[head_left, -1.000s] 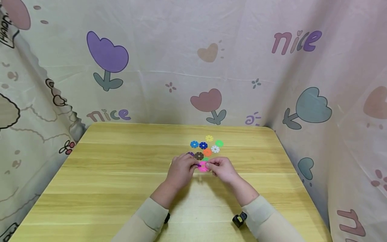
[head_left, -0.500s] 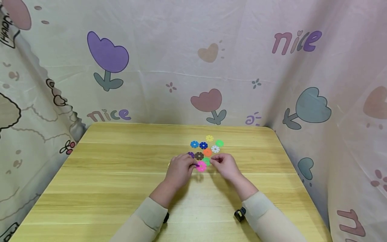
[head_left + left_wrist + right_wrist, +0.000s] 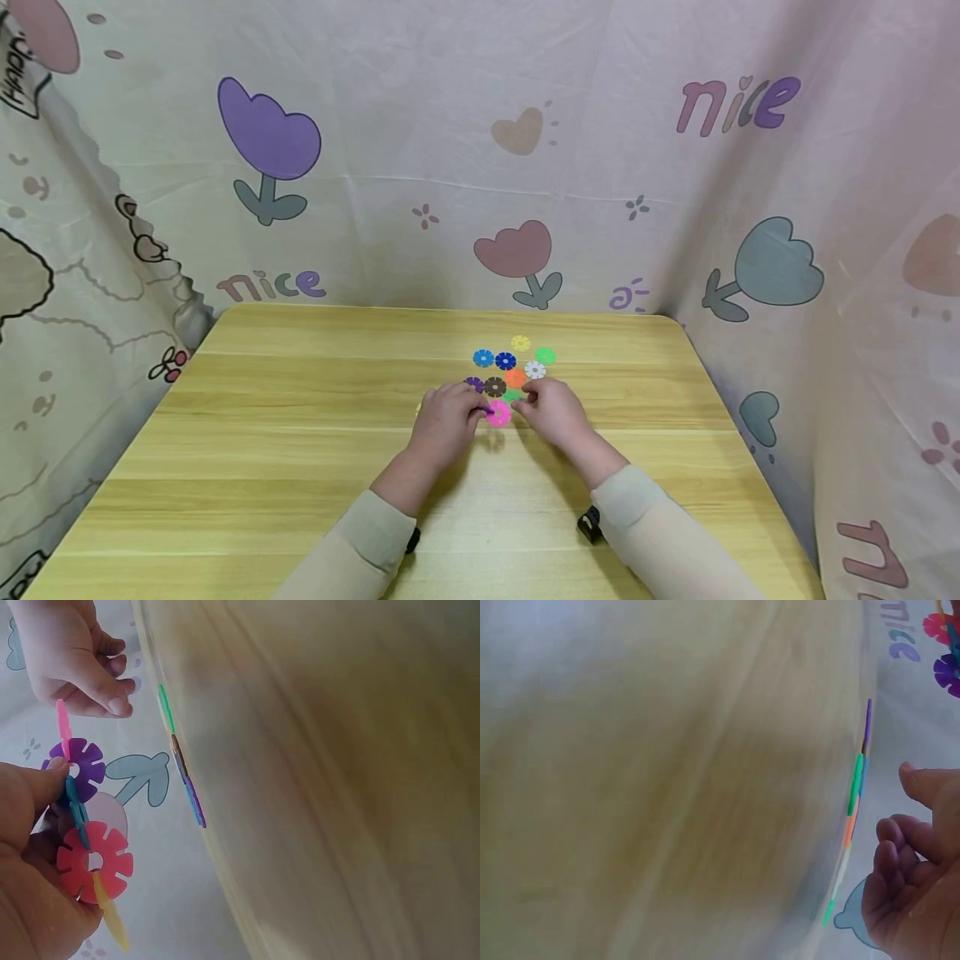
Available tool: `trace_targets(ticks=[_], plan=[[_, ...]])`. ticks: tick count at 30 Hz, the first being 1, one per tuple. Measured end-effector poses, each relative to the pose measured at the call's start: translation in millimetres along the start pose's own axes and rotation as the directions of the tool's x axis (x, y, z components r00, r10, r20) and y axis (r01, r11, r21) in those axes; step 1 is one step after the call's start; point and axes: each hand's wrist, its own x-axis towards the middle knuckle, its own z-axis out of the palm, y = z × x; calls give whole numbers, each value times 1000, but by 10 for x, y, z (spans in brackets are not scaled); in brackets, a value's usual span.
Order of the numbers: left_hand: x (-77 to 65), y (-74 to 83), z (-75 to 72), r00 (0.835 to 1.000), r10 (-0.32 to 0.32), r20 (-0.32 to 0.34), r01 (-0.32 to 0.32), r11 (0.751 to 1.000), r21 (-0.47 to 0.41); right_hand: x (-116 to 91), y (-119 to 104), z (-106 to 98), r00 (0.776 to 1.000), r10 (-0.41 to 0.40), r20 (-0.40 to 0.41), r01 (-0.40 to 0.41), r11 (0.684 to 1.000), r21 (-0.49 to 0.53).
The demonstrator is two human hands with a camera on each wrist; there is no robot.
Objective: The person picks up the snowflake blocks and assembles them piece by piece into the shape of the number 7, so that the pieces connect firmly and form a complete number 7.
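In my left hand [image 3: 446,423] is a chain of slotted snowflake discs, held between thumb and fingers above the table. The left wrist view shows its pink disc [image 3: 63,724] edge-on, then a purple disc [image 3: 90,769], a teal disc [image 3: 77,814], a coral-red disc [image 3: 116,859] and a yellow disc [image 3: 111,919], each slotted into its neighbour. My right hand [image 3: 557,412] hovers just right of the chain's pink end, close to a loose green disc [image 3: 512,396]. Its fingers are loosely bent, thumb apart, with nothing between them in the right wrist view [image 3: 922,862].
Loose discs lie flat beyond the hands: brown [image 3: 494,387], purple [image 3: 474,384], orange [image 3: 515,378], white [image 3: 535,369], dark blue [image 3: 506,361], light blue [image 3: 483,358], yellow [image 3: 521,342] and green [image 3: 545,356]. Patterned cloth [image 3: 405,125] hangs around the wooden table [image 3: 300,433].
My right hand has let go of the pink disc and drawn away to the right, then shifted slightly over by the green disc. My left hand stays nearly still with the chain.
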Motion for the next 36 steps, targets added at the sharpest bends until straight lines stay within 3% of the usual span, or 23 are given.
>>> trace_targets(ticks=[9, 16, 26, 36], plan=[[-6, 10, -11, 1000, -6, 26, 6, 1000, 5, 72, -31, 67, 997, 3, 81, 7, 992, -129], [3, 9, -11, 1000, -6, 27, 5, 1000, 12, 98, -47, 95, 995, 24, 94, -4, 980, -200], [-4, 6, -11, 1000, -1, 15, 1, 1000, -2, 152, -31, 127, 990, 103, 94, -94, 991, -97], [-12, 0, -16, 1000, -11, 25, 11, 1000, -9, 163, -15, 125, 991, 111, 68, -110, 994, -19]])
